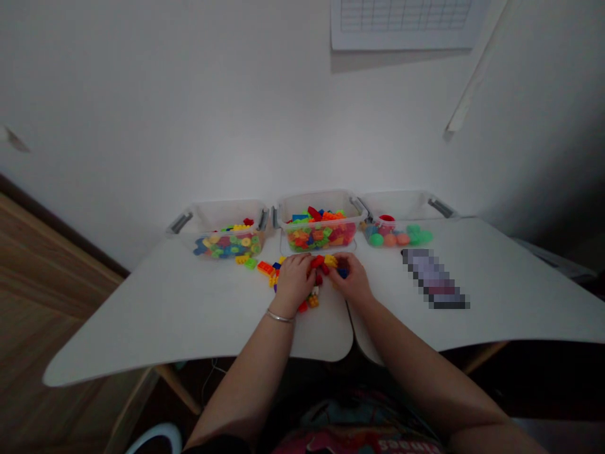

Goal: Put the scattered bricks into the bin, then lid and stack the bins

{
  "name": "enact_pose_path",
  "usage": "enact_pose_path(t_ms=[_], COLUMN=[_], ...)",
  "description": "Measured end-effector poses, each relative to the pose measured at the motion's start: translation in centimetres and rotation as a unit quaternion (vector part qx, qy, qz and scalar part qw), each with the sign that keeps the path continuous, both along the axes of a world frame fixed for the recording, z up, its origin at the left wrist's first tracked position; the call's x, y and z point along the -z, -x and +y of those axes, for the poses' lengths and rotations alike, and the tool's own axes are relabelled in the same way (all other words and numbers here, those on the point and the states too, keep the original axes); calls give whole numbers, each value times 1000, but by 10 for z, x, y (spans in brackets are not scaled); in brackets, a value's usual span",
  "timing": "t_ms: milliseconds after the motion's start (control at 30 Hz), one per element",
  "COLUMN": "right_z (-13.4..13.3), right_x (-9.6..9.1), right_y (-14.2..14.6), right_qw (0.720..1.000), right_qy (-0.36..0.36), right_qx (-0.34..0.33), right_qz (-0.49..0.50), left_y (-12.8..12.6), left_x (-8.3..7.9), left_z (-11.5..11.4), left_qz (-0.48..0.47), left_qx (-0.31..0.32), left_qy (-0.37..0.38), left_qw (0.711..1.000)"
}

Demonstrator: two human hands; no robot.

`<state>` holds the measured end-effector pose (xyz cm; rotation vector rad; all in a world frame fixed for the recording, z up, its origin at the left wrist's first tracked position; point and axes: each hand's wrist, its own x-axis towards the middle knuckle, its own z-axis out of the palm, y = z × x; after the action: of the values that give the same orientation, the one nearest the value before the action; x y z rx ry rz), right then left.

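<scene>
My left hand is over the white table in front of the middle bin, fingers curled round a red toy brick. Close against it, my right hand pinches a yellow toy brick. The two bricks touch or nearly touch; whether they are joined I cannot tell. A blue piece shows by my right fingers, partly hidden. Around my left hand lie loose bricks, among them an orange-red one, a green one and a yellow-orange one. My left hand covers part of the pile.
Three clear plastic bins line the wall: the left bin and middle bin contain colourful bricks, the right bin green and orange round pieces. A blurred-out phone-like object lies at right. A seam splits the white table.
</scene>
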<state>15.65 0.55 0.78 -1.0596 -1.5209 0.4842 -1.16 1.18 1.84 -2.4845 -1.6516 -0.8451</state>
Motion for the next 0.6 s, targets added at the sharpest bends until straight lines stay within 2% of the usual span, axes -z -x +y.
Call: enact_pose_path(t_ms=[133, 300, 467, 600], right_z=[13, 55, 100, 122], right_x=[-34, -84, -117, -120], right_y=[-11, -29, -34, -32], right_qw=[997, 990, 990, 970], right_qy=[-62, -98, -22, 53], right_qx=[28, 93, 128, 141], right_qz=[48, 46, -62, -188], left_y=[0, 0, 1, 2], left_x=[0, 0, 1, 2], left_z=[1, 1, 0, 1], left_qz=[0, -5, -7, -5], left_qx=[3, 4, 1, 1], left_qy=[4, 15, 14, 9], left_qw=[1000, 1000, 1000, 1000])
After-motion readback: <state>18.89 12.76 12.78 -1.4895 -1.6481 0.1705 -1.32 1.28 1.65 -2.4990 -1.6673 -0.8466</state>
